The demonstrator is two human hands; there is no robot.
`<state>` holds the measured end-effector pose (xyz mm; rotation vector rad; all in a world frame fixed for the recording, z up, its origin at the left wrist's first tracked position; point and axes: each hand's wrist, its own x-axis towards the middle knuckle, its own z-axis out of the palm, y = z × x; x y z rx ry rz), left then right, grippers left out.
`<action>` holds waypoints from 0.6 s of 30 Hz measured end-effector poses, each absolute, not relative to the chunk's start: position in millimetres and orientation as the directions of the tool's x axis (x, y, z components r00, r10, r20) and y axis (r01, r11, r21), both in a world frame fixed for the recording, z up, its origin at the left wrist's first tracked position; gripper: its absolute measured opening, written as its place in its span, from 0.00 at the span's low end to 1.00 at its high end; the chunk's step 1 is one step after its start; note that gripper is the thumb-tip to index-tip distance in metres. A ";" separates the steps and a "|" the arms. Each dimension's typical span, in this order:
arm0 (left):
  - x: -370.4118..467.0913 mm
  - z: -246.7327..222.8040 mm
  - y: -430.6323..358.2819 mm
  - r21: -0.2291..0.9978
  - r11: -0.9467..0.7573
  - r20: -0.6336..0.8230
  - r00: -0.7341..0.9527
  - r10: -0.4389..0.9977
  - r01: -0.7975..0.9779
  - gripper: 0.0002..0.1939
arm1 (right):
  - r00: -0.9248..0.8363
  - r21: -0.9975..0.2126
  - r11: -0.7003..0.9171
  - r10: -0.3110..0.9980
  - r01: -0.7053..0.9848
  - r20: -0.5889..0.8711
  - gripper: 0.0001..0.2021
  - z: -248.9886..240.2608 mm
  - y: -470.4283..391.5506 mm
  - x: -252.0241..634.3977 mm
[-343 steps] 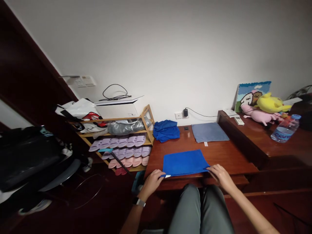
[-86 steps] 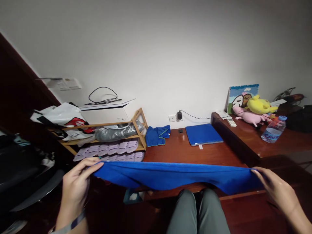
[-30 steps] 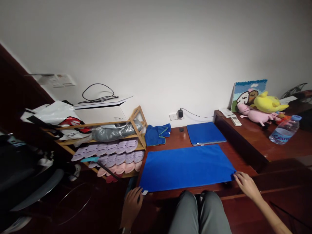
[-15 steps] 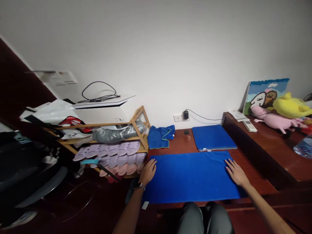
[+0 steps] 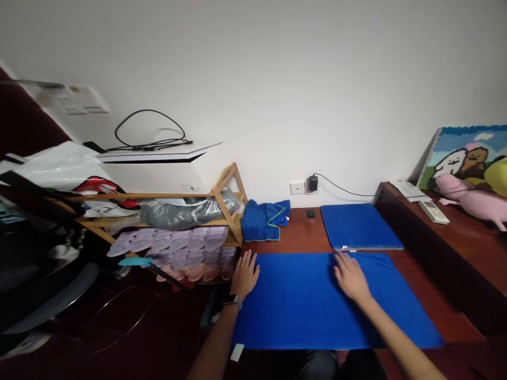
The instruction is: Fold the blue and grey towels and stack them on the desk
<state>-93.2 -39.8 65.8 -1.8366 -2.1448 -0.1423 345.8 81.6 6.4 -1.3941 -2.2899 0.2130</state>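
Note:
A blue towel point(image 5: 301, 306) lies spread flat along the front of the wooden table, with a white label point(image 5: 237, 352) at its near left corner. My left hand point(image 5: 244, 274) rests at the towel's far left corner, fingers stretched out, a watch on the wrist. Over the towel's far edge, right of its middle, my right hand point(image 5: 351, 275) lies palm down with fingers extended. Beyond it sits a folded stack of blue towels point(image 5: 358, 224). A crumpled blue cloth with green edging point(image 5: 263, 220) is behind my left hand.
At left, a wooden rack point(image 5: 233, 211) holds several lilac slippers point(image 5: 190, 240) and a white box point(image 5: 154, 177). A black plug point(image 5: 312, 183) sits in the wall. To the right, a higher wooden surface point(image 5: 467, 253) carries a remote point(image 5: 433, 212) and a pink plush toy point(image 5: 471, 198).
My right hand has moved left along the towel, away from its far right corner. My left hand stays at the left corner. The view has shifted and come closer to the table.

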 end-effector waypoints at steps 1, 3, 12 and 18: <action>-87.4 65.0 -37.1 -0.129 0.156 0.289 -0.113 0.950 0.979 0.29 | -0.462 -0.386 0.539 0.842 0.749 0.279 0.30 20.6 74.1 306.6; -78.6 62.9 -32.9 -0.131 0.138 0.267 -0.099 0.958 0.982 0.29 | -0.590 -0.450 0.624 0.773 0.639 0.234 0.32 40.7 58.1 236.5; -93.9 62.5 -37.0 -0.116 0.171 0.238 -0.140 0.961 0.978 0.32 | -0.582 -0.467 0.578 0.798 0.669 0.154 0.34 4.8 77.7 245.8; -95.4 58.2 -35.1 -0.121 0.159 0.295 -0.117 0.948 0.980 0.32 | -0.194 -0.337 0.179 0.981 0.924 -0.012 0.35 -59.1 139.5 436.3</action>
